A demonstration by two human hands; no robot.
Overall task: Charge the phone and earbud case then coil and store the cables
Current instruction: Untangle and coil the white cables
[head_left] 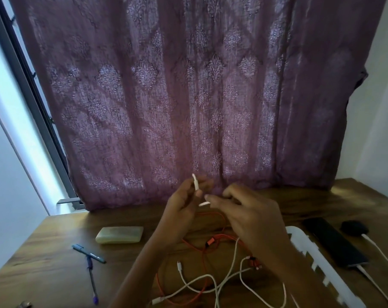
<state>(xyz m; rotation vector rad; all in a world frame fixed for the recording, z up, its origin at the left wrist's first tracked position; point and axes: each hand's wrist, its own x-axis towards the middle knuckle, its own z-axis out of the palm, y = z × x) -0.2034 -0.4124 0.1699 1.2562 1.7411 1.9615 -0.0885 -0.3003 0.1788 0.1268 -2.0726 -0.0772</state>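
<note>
A purple patterned fabric curtain [188,96] hangs along the far edge of the brown wooden table [55,252], with a dark grey window frame [33,96] to its left. On the table's left lie a pale green rounded oblong block [119,234] and, nearer, a blue-grey marker [88,253] crossing a purple-tipped pen [92,282].

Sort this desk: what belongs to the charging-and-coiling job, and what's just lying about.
Job: phone and earbud case, both plugged in; loose white cables; orange cable.
Lying about: pale case, two pens, curtain.

Dim room; daylight glows through the curtain [188,85]; white glare beside the window [26,81] at left; left hand [184,207] and right hand [250,218] motion-blurred; straight edges bow near corners.
</note>
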